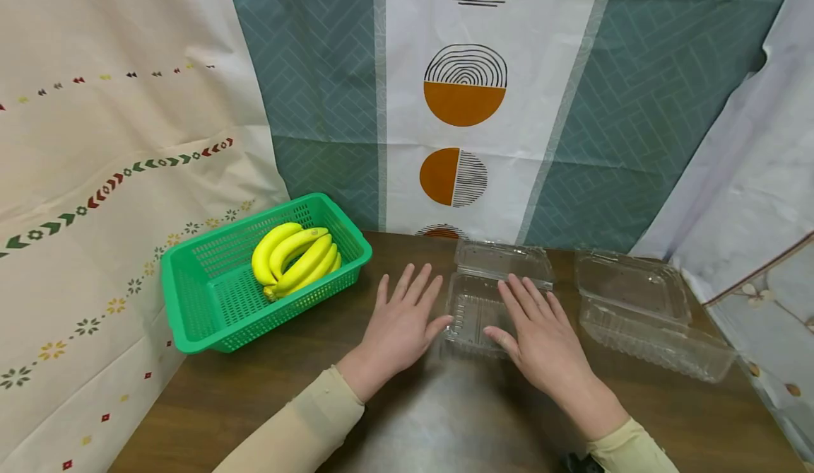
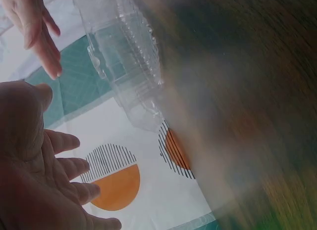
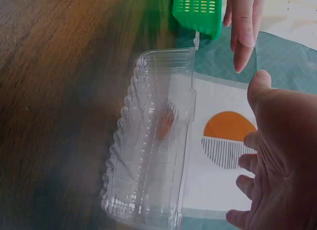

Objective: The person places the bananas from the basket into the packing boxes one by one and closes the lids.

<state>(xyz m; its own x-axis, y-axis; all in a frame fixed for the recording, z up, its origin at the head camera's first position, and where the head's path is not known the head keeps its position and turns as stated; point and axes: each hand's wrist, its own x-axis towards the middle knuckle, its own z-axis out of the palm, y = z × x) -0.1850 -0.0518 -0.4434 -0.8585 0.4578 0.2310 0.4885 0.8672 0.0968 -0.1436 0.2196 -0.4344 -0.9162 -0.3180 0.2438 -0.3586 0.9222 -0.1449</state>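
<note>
Both hands hover palm down with fingers spread, holding nothing. In the head view my left hand point(image 1: 399, 324) is at the left side of a clear plastic clamshell container point(image 1: 473, 310), its thumb overlapping the rim. My right hand point(image 1: 540, 331) overlaps the container's right side. The container's lid point(image 1: 502, 257) lies folded back toward the curtain. In the right wrist view the container point(image 3: 153, 141) shows its ribbed wall, with the fingers beside and above it. To the left, a bunch of yellow bananas point(image 1: 299, 261) lies inside a green plastic basket point(image 1: 216, 339).
A second clear clamshell container point(image 1: 655, 331) stands opened at the right of the wooden table point(image 1: 407, 430). A patterned curtain point(image 1: 324, 91) hangs along the back edge. Light cloths point(image 1: 114, 197) line the left and right sides.
</note>
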